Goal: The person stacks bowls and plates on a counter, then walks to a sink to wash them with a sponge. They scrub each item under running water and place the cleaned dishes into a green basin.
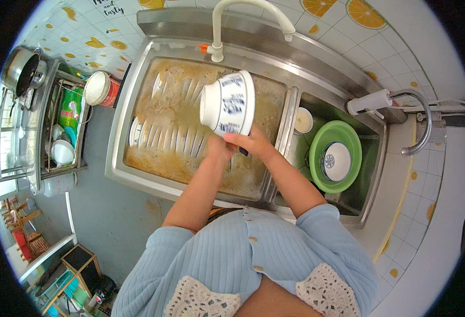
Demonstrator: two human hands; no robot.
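Note:
Above the left sink basin [272, 158], my right hand [258, 142] grips the lower rim of a white bowl [232, 104] with blue decoration. The bowl is tipped on its side, foot to the left and mouth to the right. Close below it is my left hand [220, 148], blurred, its fingers partly hidden. A small dark object [243, 151] shows between the hands; its kind is unclear. Brownish, foamy water fills the basin. Rows of white dishes [177, 138] stand on edge in it, partly under the surface.
A white faucet [216, 31] with an orange handle arches behind the sink. In the right basin are a green plastic tub [317, 158] holding a patterned bowl [340, 162], and a white cup-like container [303, 121]. A metal spout [426, 119] curves at right. A bucket [102, 89] and rack [46, 138] stand left.

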